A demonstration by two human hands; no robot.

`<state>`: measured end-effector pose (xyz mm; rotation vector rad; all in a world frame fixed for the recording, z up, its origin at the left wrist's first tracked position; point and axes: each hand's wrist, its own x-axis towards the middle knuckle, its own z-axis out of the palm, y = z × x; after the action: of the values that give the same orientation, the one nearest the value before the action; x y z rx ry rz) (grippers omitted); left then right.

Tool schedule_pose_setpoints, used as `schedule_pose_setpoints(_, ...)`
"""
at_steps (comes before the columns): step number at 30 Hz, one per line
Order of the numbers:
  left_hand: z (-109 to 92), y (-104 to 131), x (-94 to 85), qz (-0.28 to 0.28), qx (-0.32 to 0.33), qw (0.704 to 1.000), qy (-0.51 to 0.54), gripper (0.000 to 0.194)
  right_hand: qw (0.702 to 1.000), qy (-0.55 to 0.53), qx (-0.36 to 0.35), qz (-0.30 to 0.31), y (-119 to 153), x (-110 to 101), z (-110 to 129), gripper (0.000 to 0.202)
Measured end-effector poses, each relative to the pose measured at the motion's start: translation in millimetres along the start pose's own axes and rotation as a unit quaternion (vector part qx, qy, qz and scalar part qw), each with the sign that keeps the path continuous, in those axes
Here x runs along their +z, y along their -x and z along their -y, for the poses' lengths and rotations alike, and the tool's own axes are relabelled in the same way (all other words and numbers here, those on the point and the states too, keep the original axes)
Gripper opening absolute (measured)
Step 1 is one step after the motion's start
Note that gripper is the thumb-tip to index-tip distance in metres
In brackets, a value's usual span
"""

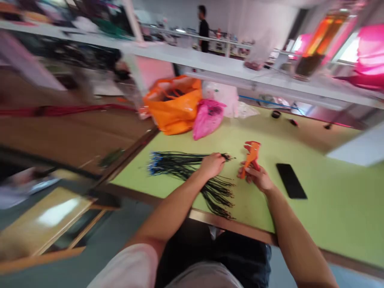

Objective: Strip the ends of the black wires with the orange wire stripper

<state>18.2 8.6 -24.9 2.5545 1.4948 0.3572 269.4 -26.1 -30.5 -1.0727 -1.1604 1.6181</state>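
Note:
Many thin black wires (180,170) lie fanned out on the green tabletop (339,204), with blue ends at the left and copper-coloured tips at the right. My left hand (213,165) is closed around the upper strands, close to their right ends. Other strands spread below it toward the table's front edge. To the right, my right hand (256,177) grips the handles of an orange-red hand tool (253,152), whose head points up and away from me. A gap separates the tool from the wire tips.
A black phone (291,181) lies right of my right hand. Behind the wires stand an orange bag (177,106) and a pink bag (209,116). A white shelf (192,56) crosses above the table's back. A person (203,30) stands far off.

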Motion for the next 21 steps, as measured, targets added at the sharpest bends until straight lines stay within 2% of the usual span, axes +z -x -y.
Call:
schedule_pose_setpoints(4, -0.1, -4.4, -3.5, 0.004, -0.021, 1.0, -0.01, 0.026, 1.0, 0.023, -0.005, -0.015, -2.8, -4.4, 0.0, 0.048)
schedule_pose_setpoints(8, 10.1, -10.6, 3.5, -0.009, 0.016, 1.0, -0.01, 0.029, 0.999, 0.04, 0.005, -0.036, -14.2, -9.8, -2.3, 0.05)
schedule_pose_setpoints(13, 13.9, -10.1, 12.1, -0.021, 0.031, 0.999, -0.014, 0.025, 0.997, 0.052, 0.016, -0.051, -15.4, -8.8, -2.0, 0.053)
schedule_pose_setpoints(21, 18.3, -6.6, 7.6, -0.011, 0.061, 0.998, 0.013, 0.023, 0.998, 0.038, 0.022, -0.044, -17.5, -10.1, -7.3, 0.052)
